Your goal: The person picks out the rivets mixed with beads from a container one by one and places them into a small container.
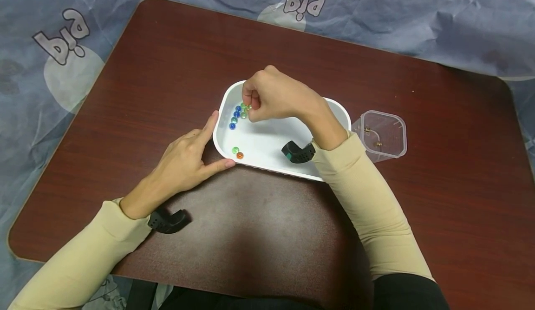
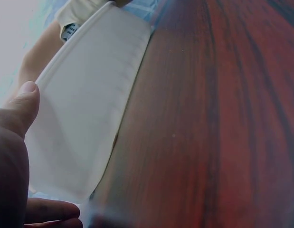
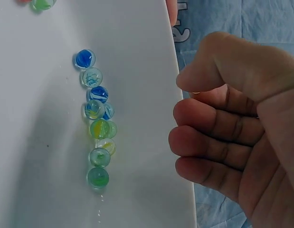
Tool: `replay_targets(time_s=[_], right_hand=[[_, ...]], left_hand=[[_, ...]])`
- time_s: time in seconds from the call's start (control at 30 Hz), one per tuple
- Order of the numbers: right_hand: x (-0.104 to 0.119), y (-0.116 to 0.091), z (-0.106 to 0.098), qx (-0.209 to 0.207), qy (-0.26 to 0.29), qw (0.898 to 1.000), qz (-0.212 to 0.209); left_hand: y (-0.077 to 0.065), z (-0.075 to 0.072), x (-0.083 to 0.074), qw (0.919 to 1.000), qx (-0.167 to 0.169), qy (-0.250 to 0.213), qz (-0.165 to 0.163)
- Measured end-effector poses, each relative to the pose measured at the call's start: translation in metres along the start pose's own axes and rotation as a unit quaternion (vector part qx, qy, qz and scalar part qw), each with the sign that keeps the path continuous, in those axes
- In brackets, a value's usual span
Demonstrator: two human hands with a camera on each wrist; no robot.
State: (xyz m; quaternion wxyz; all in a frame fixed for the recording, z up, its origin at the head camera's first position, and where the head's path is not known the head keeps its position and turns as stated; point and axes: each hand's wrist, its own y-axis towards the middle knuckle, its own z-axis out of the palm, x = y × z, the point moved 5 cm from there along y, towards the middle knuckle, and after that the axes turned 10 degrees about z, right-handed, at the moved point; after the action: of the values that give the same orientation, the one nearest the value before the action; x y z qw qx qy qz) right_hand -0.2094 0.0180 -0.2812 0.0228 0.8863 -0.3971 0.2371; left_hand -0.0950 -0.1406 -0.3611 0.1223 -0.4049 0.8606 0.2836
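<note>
A white tray [image 1: 267, 145] lies on the table with several glass marbles [image 3: 98, 129] in it. Most are clustered in a crooked row near its left end; a green marble [image 1: 235, 150] and an orange marble [image 1: 240, 155] sit at the near left corner. My left hand [image 1: 184, 161] spans that corner from outside, straight fingers against the left wall and thumb at the near rim. Over the row, my right hand [image 1: 277, 95] has curled fingers. Its thumb and index finger pinch something small and gold-coloured, mostly hidden by the fingers.
To the right of the tray stands a clear plastic container [image 1: 390, 135] holding small brass-coloured pieces. The brown table [image 1: 188, 54] has rounded corners, with blue printed fabric [image 1: 376, 17] beyond it. Each wrist wears a black band.
</note>
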Motion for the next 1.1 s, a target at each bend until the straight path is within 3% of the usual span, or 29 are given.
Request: replay_targets(time_s=[0.3,1.1], right_hand=[[0.012,-0.013,-0.007,-0.031,-0.003,0.999,-0.039],[0.004,-0.046,-0.022,-0.049,-0.016,0.999,-0.017]], left_hand=[[0.0,0.0,0.0,1.0,-0.004,0.002,0.003],[-0.001,0.001,0.0,1.0,-0.005,-0.006,0.005]])
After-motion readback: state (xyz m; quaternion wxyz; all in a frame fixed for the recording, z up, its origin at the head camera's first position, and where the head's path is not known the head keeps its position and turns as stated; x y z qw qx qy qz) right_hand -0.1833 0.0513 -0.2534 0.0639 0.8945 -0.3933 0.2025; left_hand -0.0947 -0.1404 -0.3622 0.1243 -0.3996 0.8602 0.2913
